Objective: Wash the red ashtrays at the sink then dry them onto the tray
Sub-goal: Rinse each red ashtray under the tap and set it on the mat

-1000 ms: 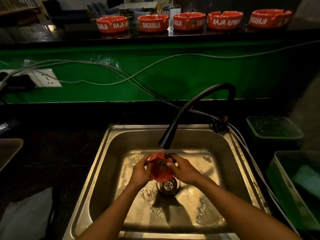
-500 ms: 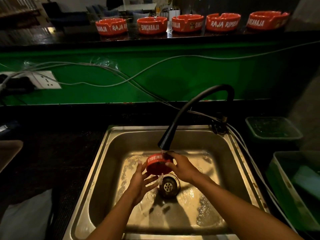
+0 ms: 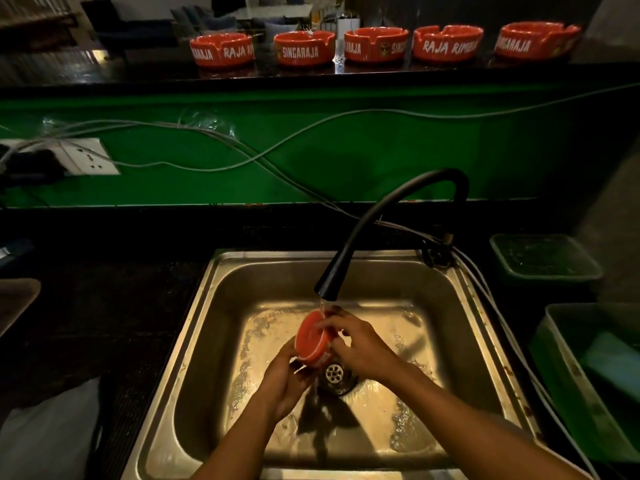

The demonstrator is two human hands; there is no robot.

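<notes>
A: Where's the red ashtray (image 3: 313, 339)?

B: Held over the sink (image 3: 221, 289), right under the faucet (image 3: 327, 285) nozzle, just above the drain (image 3: 334, 373). Tipped on edge, flat underside facing up and toward the camera, water landing on the top rim.

A: Hands?

B: Left hand (image 3: 285, 377) below and to the near-left of the ashtray, fingers curled up around the lower rim, cupping it. Right hand (image 3: 360, 344) on the ashtray's right, fingertips bent over the upper edge and the base, pinching it there. Both gripping the same piece.

A: Which way for the next move?

B: Probably more turning under the stream. Round piece, so no real long axis; disc axis leaning toward the viewer. Ashtray sits up and to the right of the left hand, and left of the right hand, so either can rotate it. Right hand nearer the water.

A: And the tray?

B: Hard to say in this dim light; possibly the dark shape on the surface far left of the sink. Five more ashtrays (image 3: 375, 45) lined up on the ledge well beyond the faucet.
</notes>
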